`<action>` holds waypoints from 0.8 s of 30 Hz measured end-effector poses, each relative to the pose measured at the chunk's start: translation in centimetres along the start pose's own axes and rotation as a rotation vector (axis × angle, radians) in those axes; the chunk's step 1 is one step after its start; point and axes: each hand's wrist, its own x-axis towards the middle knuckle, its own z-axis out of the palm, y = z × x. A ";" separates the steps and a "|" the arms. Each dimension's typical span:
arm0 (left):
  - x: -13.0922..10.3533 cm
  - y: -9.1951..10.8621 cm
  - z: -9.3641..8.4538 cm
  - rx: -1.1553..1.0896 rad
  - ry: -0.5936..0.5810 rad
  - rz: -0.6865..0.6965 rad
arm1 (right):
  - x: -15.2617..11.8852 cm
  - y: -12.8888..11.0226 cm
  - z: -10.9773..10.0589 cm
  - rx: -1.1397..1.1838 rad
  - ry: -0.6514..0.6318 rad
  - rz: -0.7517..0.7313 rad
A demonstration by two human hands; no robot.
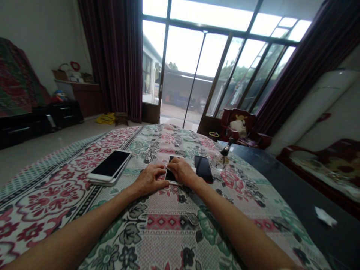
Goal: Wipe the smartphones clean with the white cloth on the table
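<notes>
A white-framed phone (170,176) with a dark screen lies on the patterned tablecloth (165,206) between my hands. My left hand (152,179) rests at its left edge, thumb and fingers apart, holding nothing. Over the phone's upper right part lies my right hand (182,171), its bent fingertips touching the screen; they hide part of it. Just right of that hand is a black phone (204,168), lying flat. Further left, a larger white phone (111,165) with a black screen is stacked on another pale device (114,181).
A clear glass-like object (221,160) with a dark top stands behind the black phone. The dark table surface (287,191) shows at the right, with a crumpled white tissue (325,216). Wooden chairs (239,125) and a yellow bag (105,119) are beyond the table.
</notes>
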 end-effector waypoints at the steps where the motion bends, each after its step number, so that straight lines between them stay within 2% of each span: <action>1: 0.0 0.0 -0.1 -0.004 -0.006 0.014 | -0.2 -0.1 0.0 0.004 0.005 -0.008; 8: -0.3 -0.3 -0.7 -0.058 -0.050 0.028 | -1.0 -0.6 -0.1 0.059 0.041 -0.035; 17: -0.2 -0.9 -0.5 -0.063 -0.050 -0.024 | -1.9 -0.7 -0.6 0.115 0.019 -0.069; 24: -0.1 -0.9 -0.6 -0.032 -0.067 0.042 | -2.1 -0.8 -1.0 0.164 -0.014 -0.178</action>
